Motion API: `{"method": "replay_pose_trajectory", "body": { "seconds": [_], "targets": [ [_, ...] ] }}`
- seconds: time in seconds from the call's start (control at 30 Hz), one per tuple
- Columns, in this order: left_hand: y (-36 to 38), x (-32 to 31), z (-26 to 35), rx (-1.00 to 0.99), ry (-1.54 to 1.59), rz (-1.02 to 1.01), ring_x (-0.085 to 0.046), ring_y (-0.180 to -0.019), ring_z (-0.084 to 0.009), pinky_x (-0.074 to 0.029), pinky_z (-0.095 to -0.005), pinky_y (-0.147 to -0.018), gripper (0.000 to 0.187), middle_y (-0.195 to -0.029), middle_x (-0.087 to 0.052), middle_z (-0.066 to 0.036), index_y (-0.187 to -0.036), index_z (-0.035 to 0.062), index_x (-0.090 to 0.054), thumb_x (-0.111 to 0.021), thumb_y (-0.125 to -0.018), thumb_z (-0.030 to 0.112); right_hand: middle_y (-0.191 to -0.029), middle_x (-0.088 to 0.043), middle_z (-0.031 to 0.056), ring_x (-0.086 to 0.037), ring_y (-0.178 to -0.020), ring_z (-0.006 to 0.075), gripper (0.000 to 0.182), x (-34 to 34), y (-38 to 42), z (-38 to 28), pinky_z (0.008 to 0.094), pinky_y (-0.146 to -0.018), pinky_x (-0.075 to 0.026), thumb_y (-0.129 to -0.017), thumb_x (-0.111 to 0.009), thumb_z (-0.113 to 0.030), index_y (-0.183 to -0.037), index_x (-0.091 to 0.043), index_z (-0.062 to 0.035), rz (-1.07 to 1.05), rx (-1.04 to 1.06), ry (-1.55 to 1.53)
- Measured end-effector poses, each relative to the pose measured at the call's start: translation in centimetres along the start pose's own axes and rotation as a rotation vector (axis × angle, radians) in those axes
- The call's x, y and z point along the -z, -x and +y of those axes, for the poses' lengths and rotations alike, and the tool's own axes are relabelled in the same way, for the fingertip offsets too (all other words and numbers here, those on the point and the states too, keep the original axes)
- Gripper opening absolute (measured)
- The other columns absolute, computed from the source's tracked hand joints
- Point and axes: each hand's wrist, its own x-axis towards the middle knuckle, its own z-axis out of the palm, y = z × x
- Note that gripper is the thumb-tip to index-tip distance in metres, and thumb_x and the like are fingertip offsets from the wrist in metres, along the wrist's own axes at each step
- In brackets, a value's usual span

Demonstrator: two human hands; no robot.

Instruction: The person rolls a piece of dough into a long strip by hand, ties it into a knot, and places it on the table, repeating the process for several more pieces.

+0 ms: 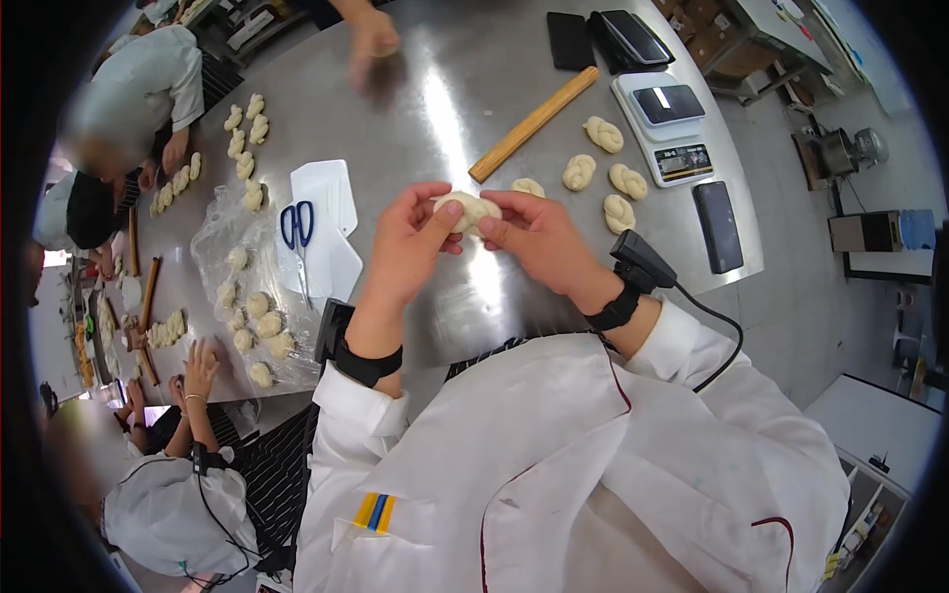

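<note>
Above the steel table (435,326), a pale knotted piece of dough (469,211) is held between both hands. My left hand (417,232) has thumb and fingers closed on its left side. The fingers of my right hand (534,235) pinch its right end. Just behind my right hand, another dough knot (529,187) lies partly hidden. Several more shaped knots, such as one dough knot (579,172), rest to the right. A wooden rolling pin (534,124) lies diagonally beyond my hands.
At right are a digital scale (682,164) and a black phone (718,227). Blue-handled scissors (298,227) lie on white sheets (336,198) at left, beside dough balls (267,321) on plastic film. Across the table, a co-worker's hand (374,40) is blurred; other people work at left.
</note>
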Motion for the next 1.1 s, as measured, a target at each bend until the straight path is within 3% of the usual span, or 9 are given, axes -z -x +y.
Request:
{"method": "replay_pose_trajectory", "body": {
  "seconds": [0.2, 0.37, 0.43, 0.6, 0.73, 0.8, 0.9, 1.07, 1.1],
  "targets": [
    [0.5, -0.5, -4.6, 0.185, -0.048, 0.074, -0.065, -0.066, -0.0135, -0.055, -0.0236, -0.057, 0.025, -0.086, -0.068, -0.009, -0.103, -0.0037, -0.068, -0.066, -0.094, 0.02, -0.094, -0.066, 0.0075, -0.062, -0.078, 0.0115, 0.038, 0.9, 1.9, 2.2, 0.0248, -0.069, -0.052, -0.093, -0.067, -0.021, -0.12, -0.055, 0.004, -0.07, -0.297, 0.075],
    [-2.7, -4.1, -6.1, 0.111, 0.039, 0.009, -0.064, -0.067, -0.0139, -0.055, -0.0274, -0.06, 0.036, -0.088, -0.067, -0.012, -0.114, -0.0035, -0.065, -0.062, -0.096, 0.028, -0.092, -0.066, 0.0102, -0.063, -0.082, 0.0176, 0.033, 4.9, -0.3, 0.2, 0.0315, -0.073, -0.051, -0.088, -0.071, -0.022, -0.114, -0.061, -0.004, 0.036, -0.049, 0.597],
    [-4.2, -4.5, -8.2, -0.249, -0.412, 0.165, -0.06, -0.069, -0.0155, -0.051, -0.0304, -0.063, 0.043, -0.097, -0.064, -0.014, -0.119, -0.0009, -0.062, -0.067, -0.092, 0.032, -0.097, -0.068, 0.0114, -0.064, -0.086, 0.0184, 0.03, 9.2, -3.9, -0.9, 0.0311, -0.077, -0.051, -0.09, -0.067, -0.018, -0.115, -0.062, -0.0024, -0.014, 0.064, 0.756],
    [2.2, 0.5, -7.3, -0.042, -0.539, 0.095, -0.06, -0.067, -0.0146, -0.051, -0.0291, -0.064, 0.026, -0.087, -0.066, -0.007, -0.104, 0.0014, -0.068, -0.071, -0.087, 0.021, -0.108, -0.063, 0.0188, -0.064, -0.098, 0.033, 0.034, 16.3, -11.3, -1.2, 0.0401, -0.086, -0.05, -0.087, -0.067, -0.019, -0.116, -0.063, -0.0026, -0.347, 0.099, 1.545],
    [11.6, 9.2, -11.9, -0.09, -0.617, 0.806, -0.061, -0.069, -0.012, -0.05, -0.0268, -0.063, 0.013, -0.079, -0.067, -0.005, -0.094, 0.0016, -0.069, -0.069, -0.086, 0.012, -0.099, -0.063, 0.0153, -0.063, -0.078, 0.0275, 0.028, 11.2, -9.8, -4.2, 0.0339, -0.071, -0.051, -0.084, -0.07, -0.015, -0.108, -0.064, -0.0023, 0.084, 0.309, 1.252],
    [15.4, 15.2, -12.8, 0.0, -0.612, 1.089, -0.064, -0.071, -0.0185, -0.052, -0.0317, -0.065, 0.017, -0.08, -0.067, -0.011, -0.095, 0.0004, -0.066, -0.069, -0.084, 0.013, -0.096, -0.063, 0.0137, -0.061, -0.074, 0.0247, 0.027, 7.1, -11.2, -2.0, 0.0321, -0.068, -0.05, -0.084, -0.07, -0.014, -0.106, -0.064, -0.0019, -0.078, 0.329, 1.104],
    [14.3, 23.1, -9.6, -0.112, -0.716, 1.123, -0.065, -0.078, -0.0219, -0.052, -0.0343, -0.071, 0.02, -0.089, -0.067, -0.013, -0.098, 0.0002, -0.065, -0.069, -0.084, 0.013, -0.091, -0.065, 0.0103, -0.059, -0.069, 0.0184, 0.023, -3.7, -14.2, -0.9, 0.0295, -0.066, -0.049, -0.083, -0.07, -0.014, -0.102, -0.065, -0.0012, -0.516, 0.328, 0.976],
    [3.2, 40.5, -5.3, -0.422, -1.691, 1.488, -0.065, -0.08, -0.0342, -0.05, -0.0458, -0.079, 0.03, -0.093, -0.068, -0.016, -0.101, 0.0021, -0.067, -0.069, -0.083, 0.025, -0.094, -0.066, 0.007, -0.059, -0.078, 0.0159, 0.028, -23.6, -22.6, 4.5, 0.0288, -0.072, -0.049, -0.083, -0.072, -0.018, -0.106, -0.066, -0.0022, -0.566, 0.33, 0.837],
    [1.7, 43.6, -5.4, -0.244, -1.498, 1.172, -0.065, -0.079, -0.0341, -0.05, -0.0455, -0.078, 0.028, -0.09, -0.069, -0.016, -0.098, 0.0024, -0.068, -0.067, -0.083, 0.026, -0.096, -0.065, 0.0079, -0.06, -0.082, 0.0177, 0.027, -26.6, -24.0, 5.9, 0.0299, -0.073, -0.05, -0.083, -0.072, -0.017, -0.105, -0.066, -0.0028, -0.486, 0.531, 0.811]
  ]
}}
